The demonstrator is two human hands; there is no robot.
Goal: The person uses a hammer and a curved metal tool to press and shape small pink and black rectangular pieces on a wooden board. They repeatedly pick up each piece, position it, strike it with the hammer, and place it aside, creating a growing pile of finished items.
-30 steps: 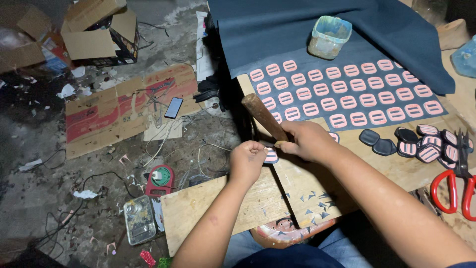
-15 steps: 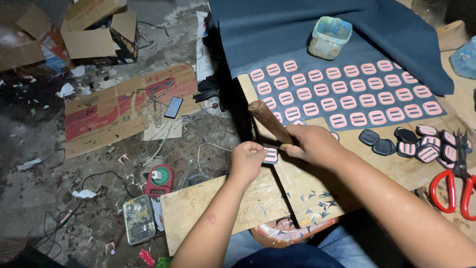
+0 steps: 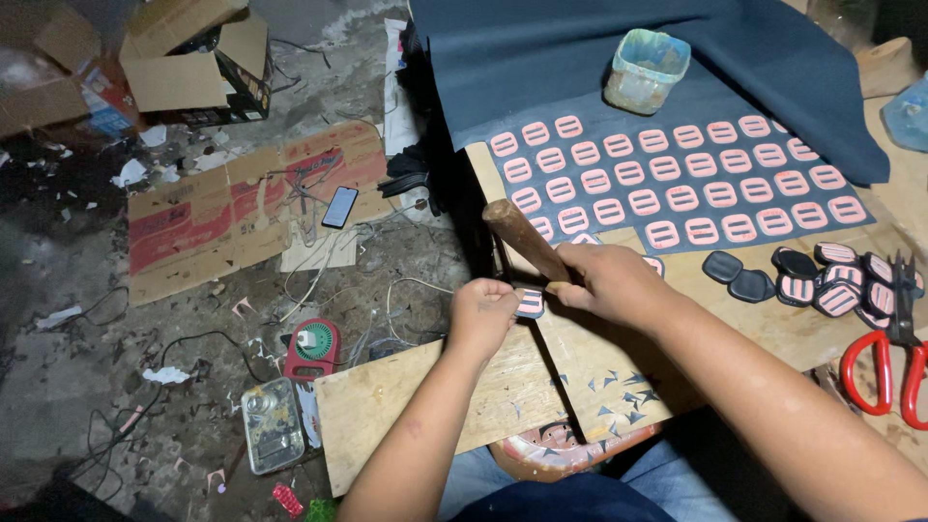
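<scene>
My left hand (image 3: 483, 311) pinches a small dark piece with a pink slotted face (image 3: 530, 303) against the wooden board (image 3: 406, 416). My right hand (image 3: 611, 280) grips a wooden handle (image 3: 522, 237) that slants up to the left; its working end is hidden under the hand, right beside the small piece. Behind my hands, several pink slotted pieces (image 3: 677, 179) lie in rows on a dark blue sheet (image 3: 541, 68). To the right, a heap of the dark backed pieces (image 3: 822, 280) lies on the wooden table.
Red-handled scissors (image 3: 884, 358) lie at the right edge. A pale plastic tub (image 3: 646, 70) stands on the blue sheet. On the floor to the left are flattened cardboard (image 3: 213, 217), a phone (image 3: 339, 206), a red device (image 3: 311, 348), cables and open boxes (image 3: 184, 58).
The wooden handle in my right hand has shifted slightly and my hands have drawn a little closer over the small piece. Everything else is still.
</scene>
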